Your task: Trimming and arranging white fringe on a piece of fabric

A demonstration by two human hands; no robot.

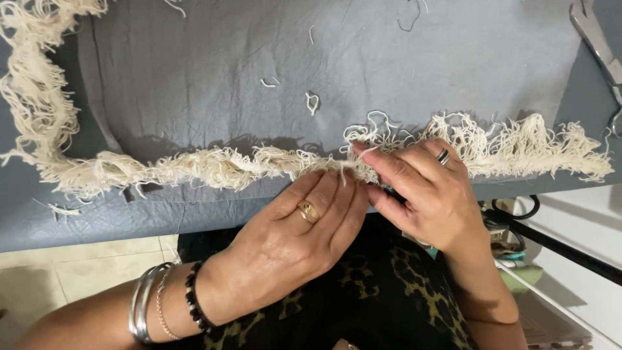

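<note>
A long cream fringe [214, 167] of loose cotton threads lies along the near edge of a grey cloth [324, 58] spread over the worktop [39, 214], running from the far left corner, down the left side and then across to the right edge. Both hands work on it near the middle of the front edge. The left hand [291, 233], with a gold ring and bangles at the wrist, lies flat with its fingers [324, 194] nearly straight and close together, pressing the fringe down against the cloth. The right hand [421, 188], wearing a dark ring, has its fingers [372, 155] closed in a pinch on a small tuft of the threads just beside the left fingertips. The fringe looks very light, soft and limp, with no stiffness of its own; it will sag and twist wherever it is not supported, and single strands seem likely to pull out or snag if tugged. The denser woven band along its upper line is the surer place to hold, rather than the loose ends. Stray thread bits [312, 102] lie scattered on the cloth, and metal scissors [599, 45] rest at the far right corner.
</note>
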